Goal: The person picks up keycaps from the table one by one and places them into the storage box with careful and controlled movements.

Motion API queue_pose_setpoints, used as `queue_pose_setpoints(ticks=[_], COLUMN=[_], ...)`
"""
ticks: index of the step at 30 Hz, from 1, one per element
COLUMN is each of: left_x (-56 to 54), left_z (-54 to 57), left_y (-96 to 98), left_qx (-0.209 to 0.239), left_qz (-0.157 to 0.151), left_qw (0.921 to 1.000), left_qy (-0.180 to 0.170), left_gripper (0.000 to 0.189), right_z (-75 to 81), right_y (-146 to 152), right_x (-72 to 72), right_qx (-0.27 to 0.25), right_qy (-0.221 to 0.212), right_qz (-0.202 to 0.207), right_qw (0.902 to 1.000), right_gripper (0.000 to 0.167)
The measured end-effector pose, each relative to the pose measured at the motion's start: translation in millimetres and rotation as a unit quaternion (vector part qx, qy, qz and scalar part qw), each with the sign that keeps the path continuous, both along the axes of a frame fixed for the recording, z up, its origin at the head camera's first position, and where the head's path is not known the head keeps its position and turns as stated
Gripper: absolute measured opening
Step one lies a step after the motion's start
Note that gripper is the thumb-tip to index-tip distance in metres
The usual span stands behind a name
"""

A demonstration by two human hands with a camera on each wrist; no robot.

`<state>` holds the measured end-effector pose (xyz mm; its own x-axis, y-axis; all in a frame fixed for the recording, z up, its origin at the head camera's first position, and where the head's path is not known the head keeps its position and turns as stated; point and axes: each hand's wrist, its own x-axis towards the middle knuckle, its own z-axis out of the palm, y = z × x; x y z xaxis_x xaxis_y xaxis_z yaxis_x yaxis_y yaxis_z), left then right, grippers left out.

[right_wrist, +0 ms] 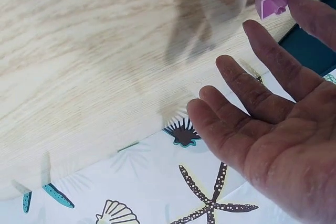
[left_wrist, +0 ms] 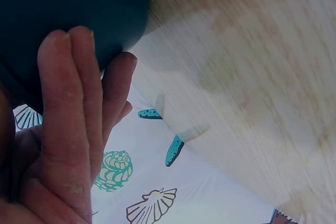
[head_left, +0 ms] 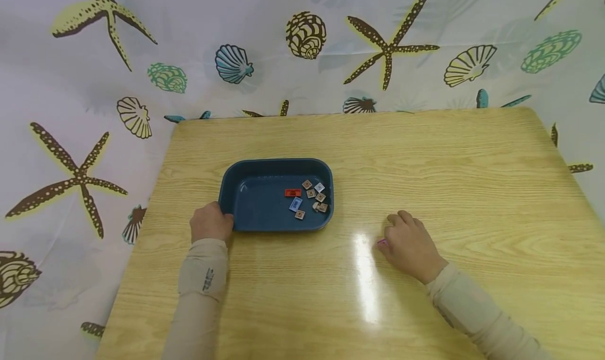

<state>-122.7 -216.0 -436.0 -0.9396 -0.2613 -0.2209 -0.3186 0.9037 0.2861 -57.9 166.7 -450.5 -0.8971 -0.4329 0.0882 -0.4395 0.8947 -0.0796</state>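
Observation:
A dark blue tray (head_left: 264, 213) sits on the table, and my left hand (head_left: 212, 222) grips its near left corner. In the left wrist view the fingers (left_wrist: 65, 108) lie along the tray's outer wall (left_wrist: 105, 3). To the right of the tray, my right hand (head_left: 411, 244) is low over the table beside a small pink keycap (right_wrist: 273, 1). The thumb (right_wrist: 315, 17) is at the keycap's edge and seems to touch it. The other fingers are loosely bent, apart from it. In the head view the hand hides most of the keycap.
Inside the tray, toward its right end, lie a red keycap (head_left: 293, 193), a blue keycap (head_left: 295, 204), a white keycap (head_left: 319, 187) and several beige ones (head_left: 320, 197). A wooden table (head_left: 449, 165) carries everything. Behind it hangs a seashell-printed cloth (head_left: 264, 23).

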Motion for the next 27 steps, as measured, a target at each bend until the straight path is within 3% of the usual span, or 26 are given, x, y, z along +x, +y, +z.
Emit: queue_pose_setpoints(ticks=[19,27], left_x=[-0.1,-0.2], left_z=[-0.1,0.5], left_y=[-0.3,-0.8], left_qx=[-0.004,-0.003], left_qz=[0.002,0.001], left_qw=[1.0000,1.0000], left_qy=[0.008,0.006], left_gripper=[0.028,0.029], right_z=[-9.6,-9.9], right_y=[-6.1,-9.9], right_x=[0.4,-0.6], right_qx=[0.004,0.028], right_qy=[0.006,-0.008], right_qz=[0.003,-0.009], right_qw=[1.0000,0.9995], right_gripper=[0.014,0.014])
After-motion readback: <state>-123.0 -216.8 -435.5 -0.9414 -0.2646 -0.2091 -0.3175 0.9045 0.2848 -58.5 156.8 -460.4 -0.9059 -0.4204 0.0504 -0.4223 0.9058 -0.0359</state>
